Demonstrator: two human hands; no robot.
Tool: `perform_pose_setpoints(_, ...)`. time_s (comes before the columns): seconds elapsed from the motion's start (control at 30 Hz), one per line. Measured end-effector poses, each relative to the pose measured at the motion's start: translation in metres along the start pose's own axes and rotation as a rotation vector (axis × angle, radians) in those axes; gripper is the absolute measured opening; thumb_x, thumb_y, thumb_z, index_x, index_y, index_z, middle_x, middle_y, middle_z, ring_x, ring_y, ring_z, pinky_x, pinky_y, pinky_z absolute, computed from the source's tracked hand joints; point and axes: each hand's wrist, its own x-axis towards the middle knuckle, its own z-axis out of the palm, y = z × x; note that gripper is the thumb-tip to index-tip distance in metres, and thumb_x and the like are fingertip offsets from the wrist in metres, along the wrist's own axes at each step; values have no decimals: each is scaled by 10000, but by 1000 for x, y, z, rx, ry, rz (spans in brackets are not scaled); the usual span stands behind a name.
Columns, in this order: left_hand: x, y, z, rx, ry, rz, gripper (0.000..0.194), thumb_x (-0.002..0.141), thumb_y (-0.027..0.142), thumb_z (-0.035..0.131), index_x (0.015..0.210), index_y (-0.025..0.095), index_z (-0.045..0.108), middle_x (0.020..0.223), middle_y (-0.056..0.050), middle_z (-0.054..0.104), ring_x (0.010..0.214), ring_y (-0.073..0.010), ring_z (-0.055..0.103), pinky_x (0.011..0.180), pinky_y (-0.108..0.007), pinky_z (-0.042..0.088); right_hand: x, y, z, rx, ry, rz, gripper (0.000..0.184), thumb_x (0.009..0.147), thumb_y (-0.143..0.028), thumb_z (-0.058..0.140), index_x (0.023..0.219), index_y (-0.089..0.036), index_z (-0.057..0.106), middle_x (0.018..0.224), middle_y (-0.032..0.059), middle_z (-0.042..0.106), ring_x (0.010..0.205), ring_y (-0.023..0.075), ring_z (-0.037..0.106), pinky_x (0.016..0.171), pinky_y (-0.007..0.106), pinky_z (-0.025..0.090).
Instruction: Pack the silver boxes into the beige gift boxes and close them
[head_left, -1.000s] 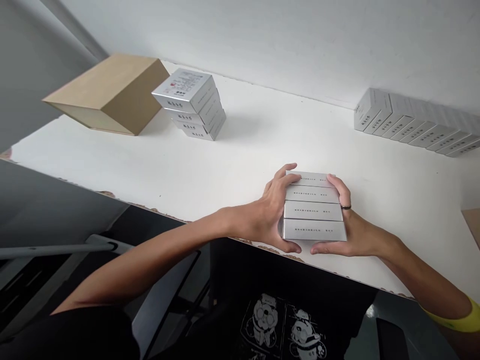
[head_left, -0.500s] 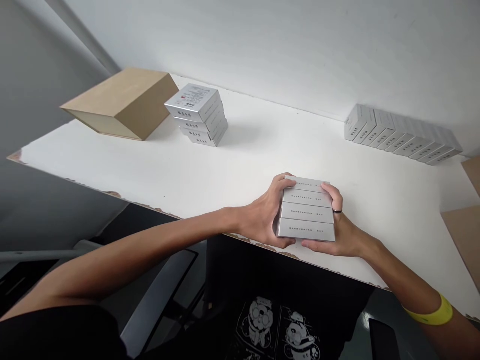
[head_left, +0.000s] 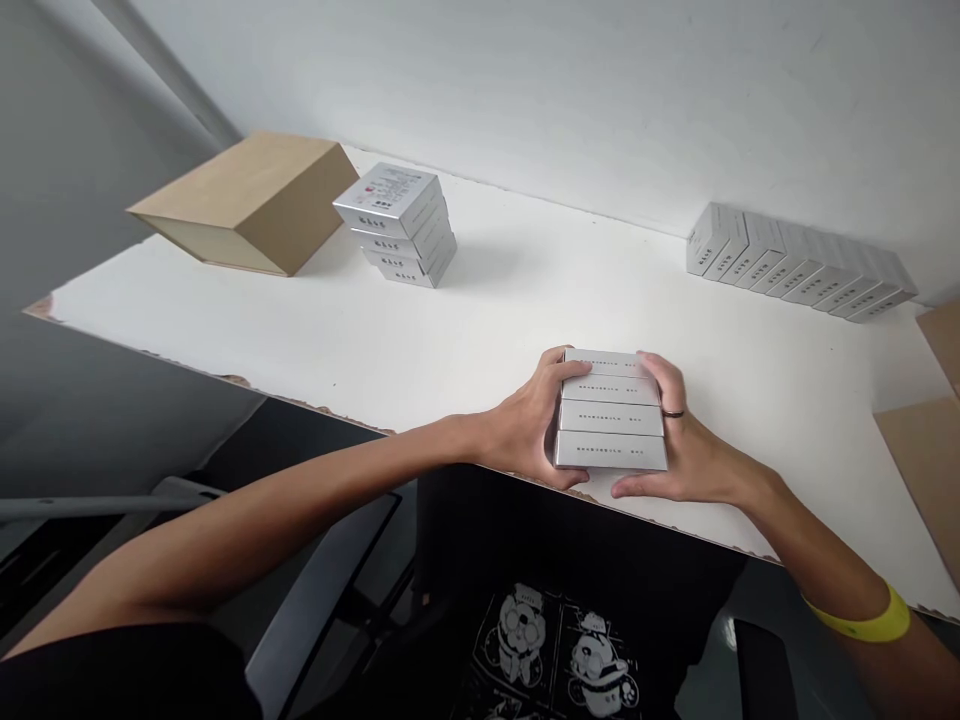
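Several small silver-white boxes stand pressed side by side near the table's front edge, their narrow printed sides facing up. My left hand grips the left end of this row, thumb over the top and fingers bent round the side. At the right end, my right hand, with a dark ring on one finger, is wrapped round the row with its palm side against the boxes. Its lower finger stretches along the near side, a little off the nearest box. What lies under the row is hidden.
A stack of similar silver boxes stands at the back left, beside a slanted brown cardboard box. Along the wall at right runs a long row of such boxes. Brown cardboard lies at the right edge of the white table.
My right hand has loosened slightly: its thumb has shifted back toward the boxes' corner and the lower finger has drawn away from the near side. The left hand keeps its grip. The view shifted slightly.
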Motion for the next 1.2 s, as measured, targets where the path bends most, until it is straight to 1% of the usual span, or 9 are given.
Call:
perform_pose_setpoints(0.1,-2,-4,3,2,18,19,1368,573,492,971,1616,388,91,1455,-148,225,1463,-475,262,1116,-692,531,-11,-18,-11,-142,92,-51,1348,678,-707,972,1634,-417,67,1733,141,-22,1649,500,66,1210,732,466)
perform_pose_setpoints(0.23,-2,-8,7,20,22,52,1419,547,501,962,1629,386,51,1409,-142,229,1424,-480,241,1081,-717,539,-23,-40,-11,-286,38,-137,933,772,-587,962,1471,-412,369,1755,75,32,1641,471,143,1185,719,503)
perform_pose_setpoints(0.47,-3,-7,6,51,-1,48,1446,540,492,958,1634,390,18,1428,-146,233,1428,-488,241,1117,-750,498,-42,-37,-21,-451,67,-174,606,871,-618,866,1249,-307,509,1755,105,155,1607,491,206,1187,798,425)
perform_pose_setpoints(0.6,-3,-7,7,45,11,37,1412,559,501,941,1638,376,38,1424,-152,246,1437,-479,253,1094,-711,534,-49,-39,-31,-479,170,-121,660,893,-664,817,1347,-287,521,1775,127,137,1594,509,223,1181,787,423)
perform_pose_setpoints(0.7,-3,-7,7,63,21,59,1418,562,517,936,1649,366,38,1454,-162,238,1439,-479,251,1128,-742,495,-45,-45,-25,-451,91,-179,677,924,-650,795,1454,-335,516,1797,88,93,1601,495,235,1142,742,491)
perform_pose_setpoints(0.83,-3,-8,7,50,28,56,1431,543,531,956,1650,380,61,1458,-153,255,1433,-475,272,1164,-751,461,-37,-51,-22,-435,122,-164,520,940,-696,746,1196,-272,588,1779,90,182,1588,495,262,1168,748,469)
perform_pose_setpoints(0.97,-4,-8,8,45,31,49,1425,547,526,958,1649,377,67,1456,-159,256,1439,-492,251,1153,-773,454,-34,-53,-25,-417,102,-160,568,988,-732,648,1335,-293,554,1790,100,132,1607,481,225,1146,743,487)
perform_pose_setpoints(1.1,-4,-7,6,55,9,38,1450,539,525,960,1647,381,36,1468,-157,239,1456,-510,232,1202,-816,383,-37,-54,-28,-352,128,-139,481,1024,-736,573,1004,-255,554,1761,63,265,1576,452,291,1166,702,476)
perform_pose_setpoints(1.2,-3,-6,5,67,-14,21,1450,543,517,958,1636,394,12,1468,-148,233,1452,-505,223,1212,-810,376,-39,-54,-29,-404,163,-148,446,1031,-694,604,1167,-269,584,1786,72,190,1592,456,259,1196,716,426)
